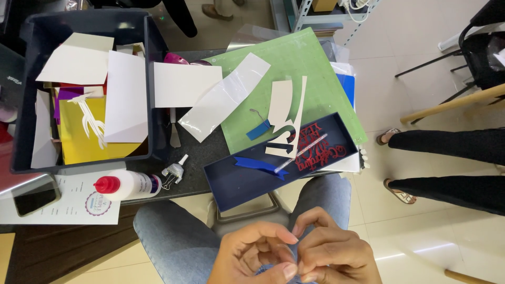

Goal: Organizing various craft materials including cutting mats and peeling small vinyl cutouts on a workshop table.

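My left hand and my right hand meet low in the view, over my lap in blue jeans. Their fingertips are pinched together, and whatever lies between them is hidden. Just beyond my knees a shallow dark blue box rests on the table edge. It holds red cut-out lettering, a blue paper ribbon shape, a clear thin stick and a cream card offcut.
A green cutting mat lies behind the box, with a clear plastic strip across it. At left stand a dark bin of paper sheets, a white glue bottle, a binder clip and a phone. Another person's legs are at right.
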